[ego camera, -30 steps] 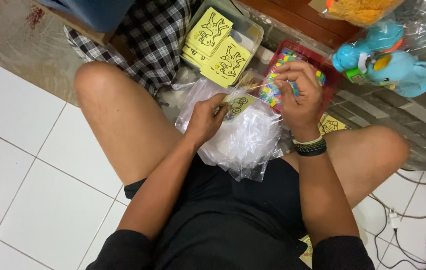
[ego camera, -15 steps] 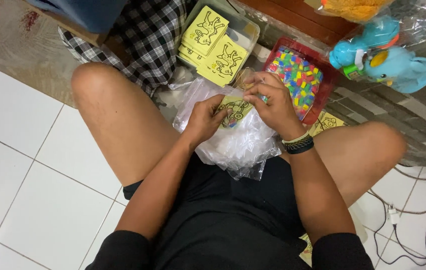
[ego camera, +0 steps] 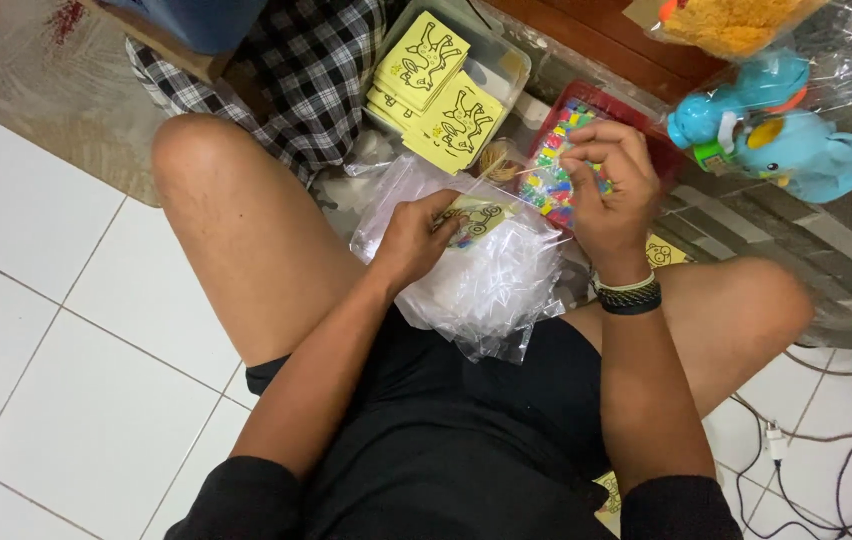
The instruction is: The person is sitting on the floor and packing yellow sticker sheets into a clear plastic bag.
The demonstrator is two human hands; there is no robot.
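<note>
My left hand [ego camera: 416, 240] rests on a heap of clear plastic bags [ego camera: 496, 295] in my lap and pinches a small bag holding a yellow picture card [ego camera: 481, 215]. My right hand [ego camera: 611, 190] is raised just right of it, over a red tray [ego camera: 591, 95] of small colourful pieces [ego camera: 546, 185]. Its fingertips are pinched on a thin pale strand [ego camera: 536, 170] that runs left towards a small tan bundle [ego camera: 494, 160]. A dark wristband sits on the right wrist.
A clear box [ego camera: 506, 65] of yellow picture cards [ego camera: 436, 70] stands beyond my knees, beside a checkered cloth [ego camera: 316, 70]. Blue plastic toys in wrap [ego camera: 796, 150] lie at the right. Cables [ego camera: 826, 440] trail over the white tiles by my right leg.
My right hand left the red tray, came to the card in the bag, then lifted up and right with the thin strand. The left hand stayed on the bag.
</note>
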